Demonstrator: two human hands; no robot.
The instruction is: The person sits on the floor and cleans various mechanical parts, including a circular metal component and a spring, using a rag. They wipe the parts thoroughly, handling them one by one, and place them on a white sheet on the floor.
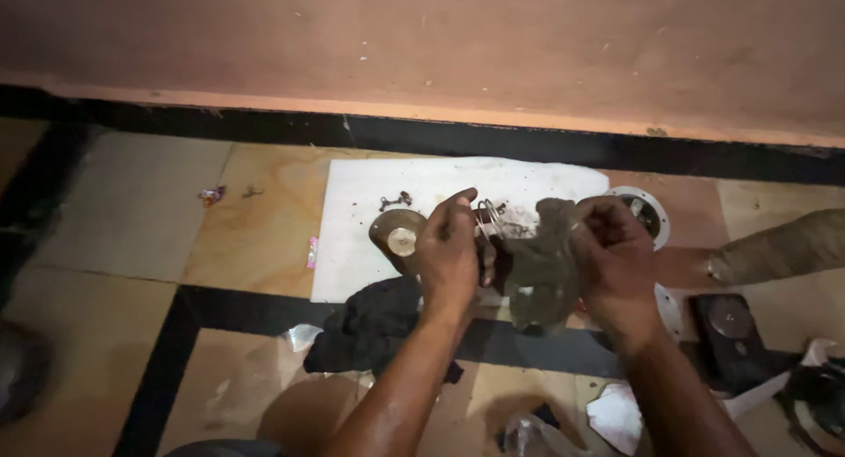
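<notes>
Above the white sheet (370, 202) on the floor, left hand (447, 250) and right hand (616, 255) fingers grasp a dirty grey rag (541, 272) (wrapped around a metal part (489, 218)).

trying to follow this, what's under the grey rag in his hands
The grey rag wraps part of a metal piece; thin wire loops show between the left hand and right hand. The rest is covered.

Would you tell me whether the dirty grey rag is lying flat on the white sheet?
No, the dirty grey rag is held up by the right hand.
</notes>
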